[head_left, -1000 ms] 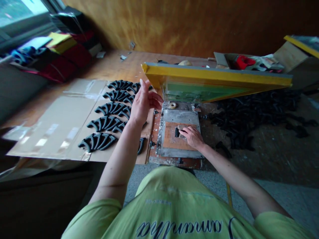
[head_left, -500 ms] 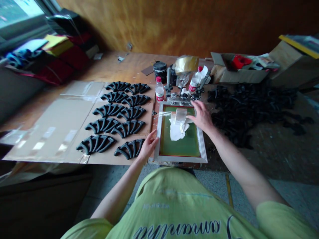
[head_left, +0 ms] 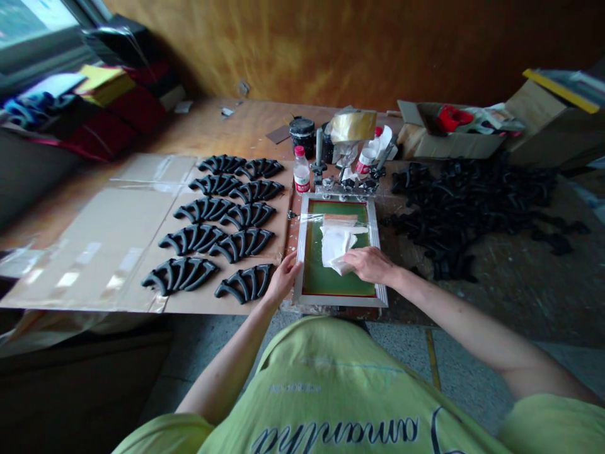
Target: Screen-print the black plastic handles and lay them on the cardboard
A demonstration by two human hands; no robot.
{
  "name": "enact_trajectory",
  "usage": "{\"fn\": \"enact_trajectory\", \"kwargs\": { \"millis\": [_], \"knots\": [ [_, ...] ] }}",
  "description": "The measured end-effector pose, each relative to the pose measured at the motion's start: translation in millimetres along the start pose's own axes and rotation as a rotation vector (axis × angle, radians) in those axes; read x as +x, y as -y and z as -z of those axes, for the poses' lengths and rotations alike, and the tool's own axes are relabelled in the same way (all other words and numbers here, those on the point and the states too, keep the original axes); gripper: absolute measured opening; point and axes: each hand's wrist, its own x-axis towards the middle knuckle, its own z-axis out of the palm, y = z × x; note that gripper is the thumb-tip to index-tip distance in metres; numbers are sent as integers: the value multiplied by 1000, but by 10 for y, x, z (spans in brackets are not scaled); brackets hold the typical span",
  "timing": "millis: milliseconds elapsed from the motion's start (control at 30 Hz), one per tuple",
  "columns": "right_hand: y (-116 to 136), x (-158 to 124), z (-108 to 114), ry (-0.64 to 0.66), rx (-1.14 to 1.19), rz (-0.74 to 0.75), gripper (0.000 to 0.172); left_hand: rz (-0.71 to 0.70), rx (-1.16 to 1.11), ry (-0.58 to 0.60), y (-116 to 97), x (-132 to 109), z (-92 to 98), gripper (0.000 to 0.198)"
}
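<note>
The white cloth (head_left: 333, 244) lies on the green mesh (head_left: 338, 285) of the metal screen frame (head_left: 340, 301), a little above the middle of the mesh. From the right hand (head_left: 372, 264) it lies toward the upper left, and its lower right corner meets the fingertips. Its long axis runs mostly up and down the picture, the lower end leaning slightly right; the frame's own long axis runs the same way. A tan block (head_left: 347, 218) shows at the cloth's upper edge, lying crosswise.

The right hand is clearly nearer, and its grip seems pinched on the cloth's lower right edge, though the fingertips are partly hidden. The left hand (head_left: 284, 275) rests against the frame's left bar with fingers loosely bent; whether that grip clasps the bar, I cannot tell.

As for writing, the shirt (head_left: 326, 378), at the bottom of the picture, carries large script that stands upside down and reads "amantha" after a big looped initial; a smaller line above it is illegible. At upper centre, on the worktop (head_left: 255, 120), a red-capped bottle (head_left: 302, 170) bears a red and white label, its lettering too small to read.
</note>
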Motion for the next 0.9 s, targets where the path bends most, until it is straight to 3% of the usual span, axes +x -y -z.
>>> {"fn": "enact_trajectory", "kwargs": {
  "millis": [100,200,333,433,533,633,733,800,900],
  "knots": [
    [-27,104,65,-88,0,-98,13,5,-11,-31,-48,-19,-7,72],
    [59,113,-66,-183,-6,-158,22,-2,-21,-12,-74,-32,-4,71],
    [151,-5,-226,-136,50,-103,23,-2,-34,-1,-81,-36,-1,71],
    [91,109,-109,-162,67,-145,17,5,-48,11,-129,-57,0,74],
    [-50,400,145,-302,75,-260,40,-4,-69,42,-268,-124,18,80],
    [-316,563,423,-443,82,-352,54,-14,-118,59,-523,-226,45,79],
    [-742,421,615,-655,98,-483,42,-96,-233,6,-893,-306,39,55],
    [-1008,231,615,-754,87,-608,39,-225,-296,-66,-1188,-305,5,47],
    [-1103,-1,341,-697,51,-675,39,-434,-347,-97,-1655,-187,-63,50]
  ]
}}
